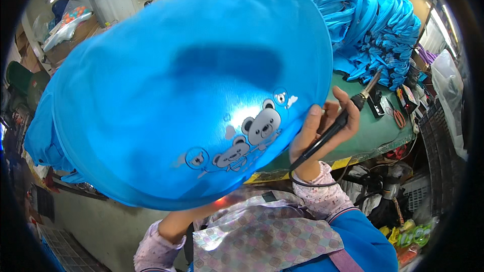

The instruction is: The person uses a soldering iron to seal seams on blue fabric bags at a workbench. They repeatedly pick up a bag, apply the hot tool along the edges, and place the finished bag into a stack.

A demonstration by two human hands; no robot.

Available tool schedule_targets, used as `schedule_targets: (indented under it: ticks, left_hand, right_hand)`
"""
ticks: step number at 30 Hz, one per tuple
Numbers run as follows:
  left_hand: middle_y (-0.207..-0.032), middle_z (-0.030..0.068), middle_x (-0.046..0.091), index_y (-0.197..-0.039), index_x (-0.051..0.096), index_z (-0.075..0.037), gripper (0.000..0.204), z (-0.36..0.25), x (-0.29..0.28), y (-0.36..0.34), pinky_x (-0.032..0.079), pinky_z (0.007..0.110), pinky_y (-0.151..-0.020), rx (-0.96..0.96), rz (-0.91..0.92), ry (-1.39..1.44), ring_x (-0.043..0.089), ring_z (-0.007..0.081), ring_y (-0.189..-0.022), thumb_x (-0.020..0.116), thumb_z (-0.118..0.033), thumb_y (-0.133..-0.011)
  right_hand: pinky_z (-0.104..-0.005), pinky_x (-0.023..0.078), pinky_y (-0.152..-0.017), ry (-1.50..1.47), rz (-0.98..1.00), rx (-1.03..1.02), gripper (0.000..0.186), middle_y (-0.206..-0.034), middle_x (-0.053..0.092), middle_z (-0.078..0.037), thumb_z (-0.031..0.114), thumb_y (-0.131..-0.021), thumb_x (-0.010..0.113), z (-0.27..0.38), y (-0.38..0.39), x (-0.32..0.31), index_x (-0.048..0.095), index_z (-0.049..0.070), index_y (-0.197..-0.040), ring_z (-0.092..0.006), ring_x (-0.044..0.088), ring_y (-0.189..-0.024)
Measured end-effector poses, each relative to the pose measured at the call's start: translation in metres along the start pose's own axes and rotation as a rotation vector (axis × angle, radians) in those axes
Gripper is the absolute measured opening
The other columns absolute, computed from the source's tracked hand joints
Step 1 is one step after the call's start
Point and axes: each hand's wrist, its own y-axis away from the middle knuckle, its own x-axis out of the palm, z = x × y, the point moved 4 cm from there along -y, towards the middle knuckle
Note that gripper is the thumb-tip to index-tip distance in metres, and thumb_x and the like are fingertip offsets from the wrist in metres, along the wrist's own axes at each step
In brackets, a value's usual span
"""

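A large blue fabric panel [126, 95], stretched on a rounded hoop and printed with grey cartoon bears, fills the middle of the head view. On its right, my right hand [327, 126] grips a soldering iron [330, 133] with a black handle. The iron's metal tip points up and away to the right, clear of the panel, and its cord loops by my wrist. My right thumb rests at the panel's rim. My left forearm [176, 224] goes up behind the panel's lower edge; the panel hides that hand and its fingers.
A heap of gathered blue hooped fabric [378, 25] lies at the far right of the green-topped table [353, 141]. Near it are red-handled scissors [399, 119] and a small black box [375, 105]. Clear plastic [448, 95] hangs at right. A bag of coloured balls [75, 14] sits far left.
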Motion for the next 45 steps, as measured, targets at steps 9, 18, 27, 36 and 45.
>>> schedule_targets:
  ticks: [9,18,27,36,45]
  left_hand:
    - [-0.106,0.0057,0.064,-0.122,0.06,-0.003,0.033,0.064,-0.013,-0.069,0.048,0.033,-0.085,-0.204,-0.67,0.171,0.058,0.0171,-0.098,0.064,-0.026,-0.098]
    - [-0.121,0.007,0.067,-0.132,0.057,-0.005,0.057,0.065,-0.032,-0.082,0.05,0.036,-0.096,-0.098,-0.563,0.51,0.063,0.0206,-0.11,0.082,-0.003,-0.081]
    - [-0.105,0.0057,0.072,-0.113,0.067,-0.002,0.033,0.069,-0.026,-0.083,0.051,0.029,-0.086,-0.015,-0.66,0.53,0.066,0.0163,-0.094,0.081,-0.008,-0.084]
    - [-0.103,0.0057,0.072,-0.109,0.069,-0.001,0.027,0.063,-0.021,-0.082,0.051,0.029,-0.083,-0.002,-0.681,0.457,0.066,0.0151,-0.091,0.079,-0.008,-0.086]
    - [-0.119,0.0072,0.063,-0.123,0.057,0.0,0.041,0.055,-0.011,-0.066,0.047,0.031,-0.095,0.239,-1.016,-0.085,0.06,0.0161,-0.106,0.076,-0.01,-0.088]
  right_hand:
    - [-0.0222,0.044,-0.069,0.149,0.294,-0.118,0.053,-0.14,0.051,-0.014,0.002,-0.093,0.065,-0.027,0.028,0.024,0.039,0.005,-0.139,-0.0114,0.048,-0.085]
    - [-0.0377,0.048,-0.064,0.066,0.429,-0.052,0.038,-0.084,0.065,-0.014,-0.009,-0.078,0.075,0.02,0.024,-0.019,0.064,-0.001,-0.114,-0.0294,0.057,-0.07]
    - [-0.035,0.036,-0.062,0.023,0.704,-0.279,0.033,-0.067,0.052,0.001,0.006,-0.076,0.073,0.028,0.059,-0.028,0.067,0.005,-0.108,-0.0185,0.048,-0.058]
    - [-0.0364,0.037,-0.065,0.068,0.757,-0.298,0.026,-0.071,0.055,-0.002,0.009,-0.083,0.071,0.02,0.066,-0.018,0.066,0.006,-0.108,-0.0206,0.047,-0.061]
    - [-0.0355,0.035,-0.063,-0.05,0.663,-0.176,0.028,-0.07,0.057,-0.004,0.012,-0.083,0.073,0.025,0.038,-0.026,0.066,0.002,-0.108,-0.0213,0.048,-0.059]
